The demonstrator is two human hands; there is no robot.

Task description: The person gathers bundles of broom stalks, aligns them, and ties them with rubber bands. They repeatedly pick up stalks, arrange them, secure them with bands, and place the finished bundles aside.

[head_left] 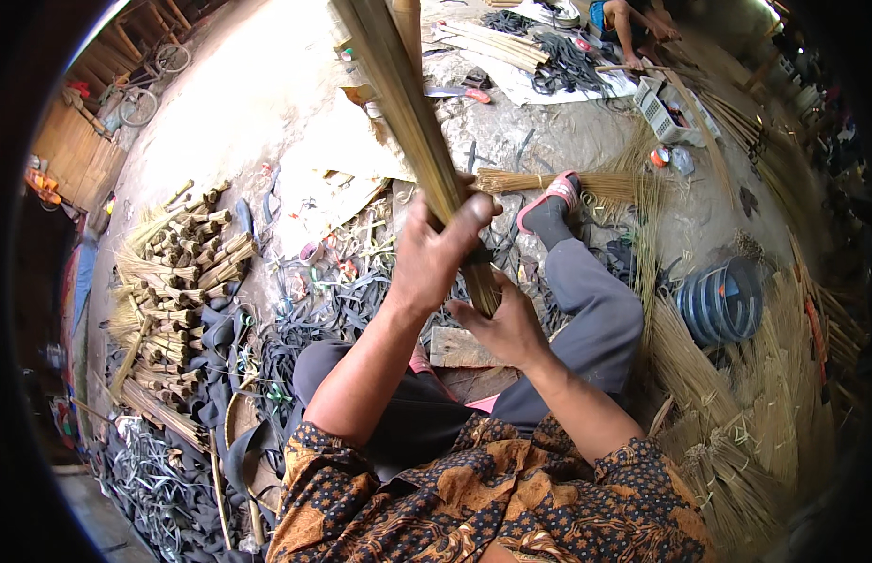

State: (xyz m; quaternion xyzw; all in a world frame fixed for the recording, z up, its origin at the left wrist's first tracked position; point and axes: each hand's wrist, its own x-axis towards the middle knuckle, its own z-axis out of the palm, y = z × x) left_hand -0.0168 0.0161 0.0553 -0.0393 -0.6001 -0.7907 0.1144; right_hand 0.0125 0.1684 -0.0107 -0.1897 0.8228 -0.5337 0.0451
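A long, narrow bundle of thin brownish stalks [424, 141] slants up and away in front of me, its far end running out of the top of the view. My left hand [442, 246] is wrapped round it partway along, thumb on top. Lower down, my right hand [504, 328] grips it near its close end, thumb and fingers around the stalks. Beneath my hands, between my bent legs, lies a small worn wooden block [459, 347]. Black rubber-like strips [361, 324] litter the ground beside it.
Several tied stalk bundles [178, 272] are piled at left. A blue ribbed container [722, 302] and loose stalks [764, 375] are at right. Ahead lie a stalk bundle [609, 185], a red-handled knife [477, 96] and a grey crate [668, 111]. Another person [628, 28] sits far right.
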